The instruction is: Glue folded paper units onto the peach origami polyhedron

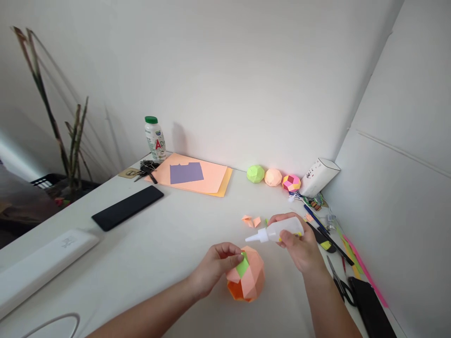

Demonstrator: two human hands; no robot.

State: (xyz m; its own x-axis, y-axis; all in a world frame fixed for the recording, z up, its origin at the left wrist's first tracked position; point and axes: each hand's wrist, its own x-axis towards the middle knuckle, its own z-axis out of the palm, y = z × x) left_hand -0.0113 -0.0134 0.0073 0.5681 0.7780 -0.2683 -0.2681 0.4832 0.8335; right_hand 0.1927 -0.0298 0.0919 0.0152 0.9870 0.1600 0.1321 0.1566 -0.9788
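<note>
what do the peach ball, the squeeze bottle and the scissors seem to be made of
Peach ball: matt paper or thin card, judging by its flat, crisp-edged facets.
Squeeze bottle: probably smooth plastic, as the body looks milky and translucent.
Scissors: the grey blades look like metal; the dark handles may be plastic, though too small to tell.

Back L: white plastic btl w/ green cap (pixel 155 139), upright nr wall. Just in front, blk keys (pixel 150 169), partly over peach paper sheet (pixel 211 176); yellow-orange sheet (pixel 226 183) under it, ragged-edged purple paper rect. (pixel 186 173) on top. Nearer: flat blk rect. slab (pixel 127 208), then long white plastic case (pixel 42 267). Far L: brown-green plant stems (pixel 42 96). Back R: light-green faceted paper ball (pixel 255 174), peach faceted ball (pixel 273 177), pink-yellow faceted ball (pixel 291 182) in a row; tilted white cylinder (pixel 320 177) beside. R edge: blk-handled metal scissors (pixel 348 293) nr blk rect. object (pixel 371 307), ID unclear.
</note>
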